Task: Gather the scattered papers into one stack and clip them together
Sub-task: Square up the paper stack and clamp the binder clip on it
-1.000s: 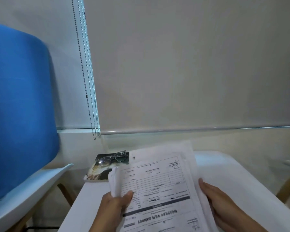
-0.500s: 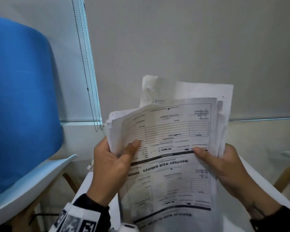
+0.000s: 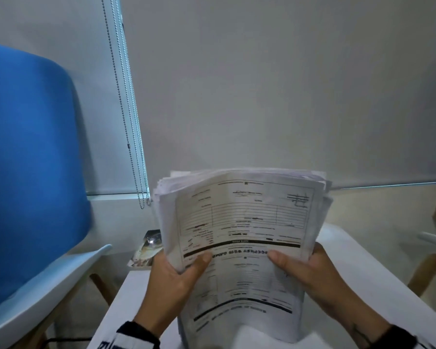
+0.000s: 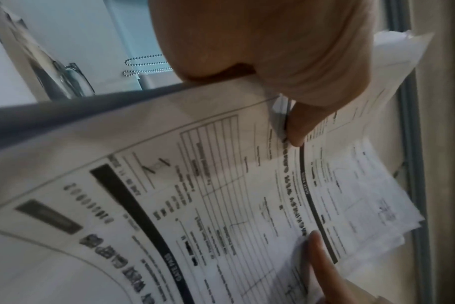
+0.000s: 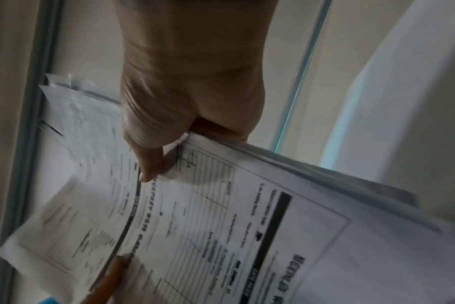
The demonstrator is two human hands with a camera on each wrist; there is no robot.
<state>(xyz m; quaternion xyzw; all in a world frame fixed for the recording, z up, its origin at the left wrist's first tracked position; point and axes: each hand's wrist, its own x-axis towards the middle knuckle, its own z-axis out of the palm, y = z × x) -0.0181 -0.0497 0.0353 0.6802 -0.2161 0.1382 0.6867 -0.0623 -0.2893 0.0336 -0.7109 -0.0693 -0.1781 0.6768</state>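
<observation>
the stack of papers (image 3: pixel 239 238) is held upright above the white counter (image 3: pixel 363 268), its lower edge seemingly resting on or just over the surface, though the contact is hidden behind the sheets. the left hand (image 3: pixel 171 280) is clamped on the left edge, thumb across the printed front and fingers curled behind; the right hand (image 3: pixel 310 270) is clamped on the right edge in the same way. in the left wrist view the thumb is seen pressed flat onto the top sheet.

the stack is judged light but floppy: the sheets bow between the two grips and the top edge fans out unevenly, so the pages are not yet squared. loose sheets are likely to slip against each other if the grip is eased. a hold at mid-height on both long edges is judged best, with the bottom edge tapped on the counter for alignment.

open counter lies to the right and in front. at the left a booklet (image 3: pixel 146 250) is set near the counter's far corner, and a blue chair (image 3: pixel 30 172) stands close beside the left edge. no clip can be made out.
</observation>
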